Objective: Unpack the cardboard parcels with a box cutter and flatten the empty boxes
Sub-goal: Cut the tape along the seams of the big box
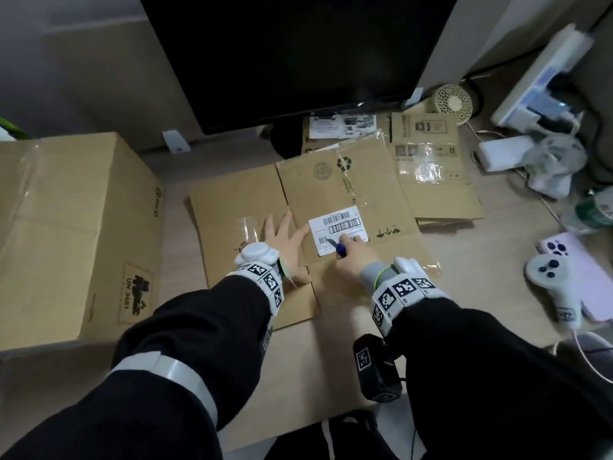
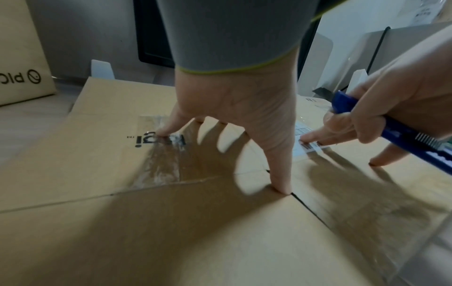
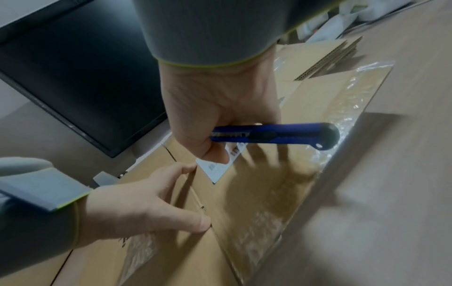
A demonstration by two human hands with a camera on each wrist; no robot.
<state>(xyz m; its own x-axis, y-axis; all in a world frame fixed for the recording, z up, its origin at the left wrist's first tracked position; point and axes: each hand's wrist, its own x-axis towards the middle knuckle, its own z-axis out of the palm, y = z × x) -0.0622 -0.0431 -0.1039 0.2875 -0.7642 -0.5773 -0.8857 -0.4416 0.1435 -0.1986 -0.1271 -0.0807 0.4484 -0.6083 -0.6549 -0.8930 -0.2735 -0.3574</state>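
Observation:
A flattened cardboard box (image 1: 238, 200) (image 2: 171, 232) (image 3: 257, 203) lies on the desk in front of me, with a white shipping label (image 1: 335, 229) on it. My left hand (image 1: 285, 240) (image 2: 234, 120) (image 3: 151, 201) presses on the cardboard with spread straight fingers, just left of the label. My right hand (image 1: 348, 257) (image 2: 381, 116) (image 3: 220, 116) grips a blue box cutter (image 1: 340, 249) (image 2: 396, 133) (image 3: 274, 135), its blade tip over the label's lower left part. An unflattened large cardboard parcel (image 1: 73, 234) (image 2: 19, 58) stands at the left.
A dark monitor (image 1: 292, 54) stands behind the cardboard. More flattened boxes (image 1: 431, 167) lie stacked at the back right. A small round fan (image 1: 453, 102), cables, a white game controller (image 1: 550, 287) and a phone (image 1: 570, 257) lie at the right.

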